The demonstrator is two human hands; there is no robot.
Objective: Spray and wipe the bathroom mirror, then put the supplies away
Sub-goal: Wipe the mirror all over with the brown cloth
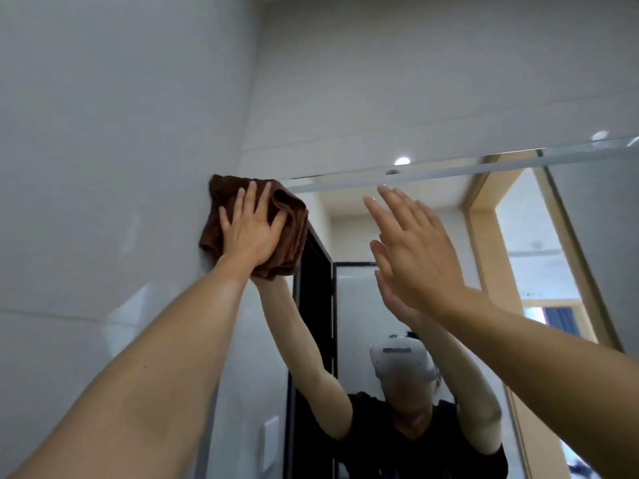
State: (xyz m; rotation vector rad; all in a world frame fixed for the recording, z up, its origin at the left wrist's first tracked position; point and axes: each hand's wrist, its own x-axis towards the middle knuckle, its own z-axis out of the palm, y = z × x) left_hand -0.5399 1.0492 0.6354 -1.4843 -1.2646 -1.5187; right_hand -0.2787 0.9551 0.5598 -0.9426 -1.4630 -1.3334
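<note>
A folded brown cloth lies against the top left corner of the bathroom mirror, where the glass meets the side wall. My left hand presses flat on the cloth with its fingers spread and straight. My right hand is raised in front of the mirror to the right, fingers straight and together, holding nothing; whether it touches the glass I cannot tell. No spray bottle is in view.
A grey tiled wall stands close on the left and continues above the mirror's top edge. The mirror reflects a person with raised arms, a dark door frame and a wooden doorway.
</note>
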